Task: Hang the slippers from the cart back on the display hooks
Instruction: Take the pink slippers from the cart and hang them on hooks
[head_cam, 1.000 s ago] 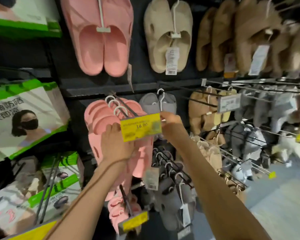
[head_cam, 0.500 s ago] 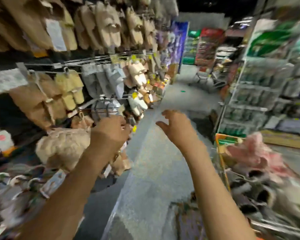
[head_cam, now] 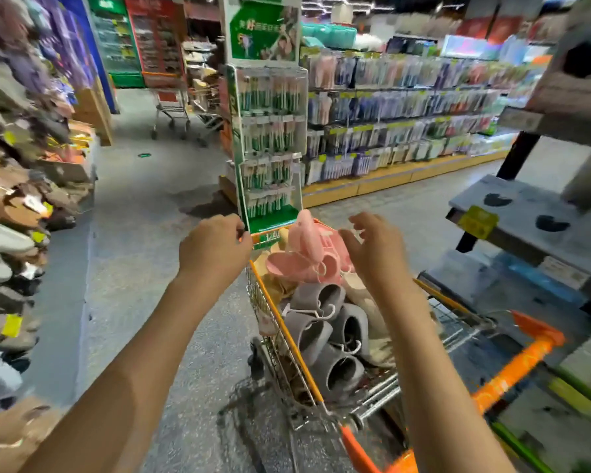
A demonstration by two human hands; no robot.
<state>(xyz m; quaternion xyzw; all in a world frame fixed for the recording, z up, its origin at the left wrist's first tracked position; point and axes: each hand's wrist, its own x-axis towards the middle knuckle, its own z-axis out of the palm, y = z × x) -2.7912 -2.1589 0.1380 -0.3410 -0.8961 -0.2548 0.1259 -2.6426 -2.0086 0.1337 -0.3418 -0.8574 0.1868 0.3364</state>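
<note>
reaching with spread, empty fingers, the right hand (head_cam: 369, 249) hovered just right of the pink slippers (head_cam: 306, 254) atop the heap in the cart (head_cam: 280, 322), nearer them than the left hand (head_cam: 215, 249), which hung loosely curled and empty beyond the cart's left rim. one pink slipper stood nearly upright, another lay flat with its long axis crosswise; grey slippers (head_cam: 325, 336) lay below.
</note>
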